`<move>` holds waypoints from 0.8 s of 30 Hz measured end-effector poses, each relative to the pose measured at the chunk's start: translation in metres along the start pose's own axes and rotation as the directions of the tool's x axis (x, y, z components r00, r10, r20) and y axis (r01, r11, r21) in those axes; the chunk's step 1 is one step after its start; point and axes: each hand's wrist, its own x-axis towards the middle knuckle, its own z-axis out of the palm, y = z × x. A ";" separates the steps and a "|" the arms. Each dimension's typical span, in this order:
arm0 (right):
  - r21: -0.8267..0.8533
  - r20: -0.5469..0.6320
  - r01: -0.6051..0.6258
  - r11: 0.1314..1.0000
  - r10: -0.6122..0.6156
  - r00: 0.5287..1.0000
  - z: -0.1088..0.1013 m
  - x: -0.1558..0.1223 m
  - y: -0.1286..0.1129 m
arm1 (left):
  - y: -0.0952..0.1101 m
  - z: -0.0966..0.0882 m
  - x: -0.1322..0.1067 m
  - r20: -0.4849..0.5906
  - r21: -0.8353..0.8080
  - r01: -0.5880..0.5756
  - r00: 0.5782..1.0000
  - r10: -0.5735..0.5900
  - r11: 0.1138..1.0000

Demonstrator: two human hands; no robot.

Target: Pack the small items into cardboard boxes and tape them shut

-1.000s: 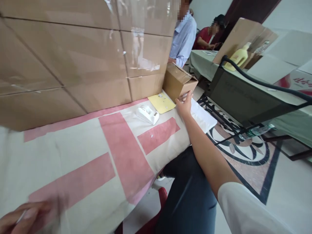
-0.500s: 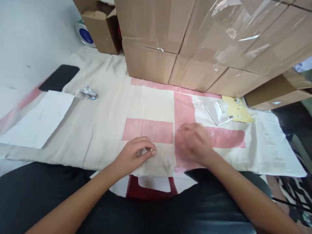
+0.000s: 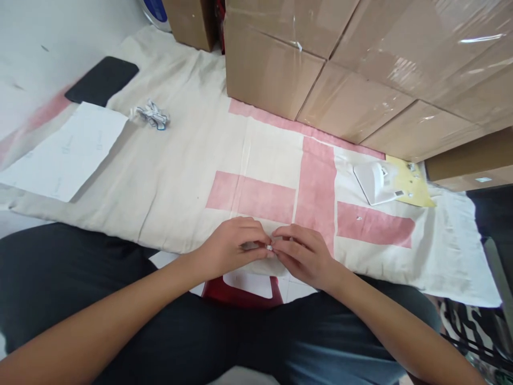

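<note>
My left hand [image 3: 234, 247] and my right hand [image 3: 301, 254] meet at the near edge of a cream cloth with pink bars [image 3: 256, 176]. Both hands have their fingers pinched together around a tiny silvery object [image 3: 269, 247] that I cannot make out. The fingertips of the two hands touch each other. My forearms reach in from the bottom corners over my dark trousers.
Stacked cardboard boxes [image 3: 360, 69] wrapped in clear film stand along the back. A white tape dispenser [image 3: 374, 183] lies beside a yellow sheet [image 3: 412, 184] at right. At left are a white paper [image 3: 66, 155], a black phone [image 3: 102, 80] and a crumpled wrapper [image 3: 153, 114].
My view swung from the right side back to the front. My right hand left the small box at right and came in to meet my left hand at the cloth's near edge.
</note>
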 end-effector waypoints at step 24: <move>0.056 0.054 -0.149 0.987 0.146 0.988 0.002 -0.001 -0.002 | 0.009 -0.004 -0.002 0.050 -0.089 0.207 0.978 -0.203 0.974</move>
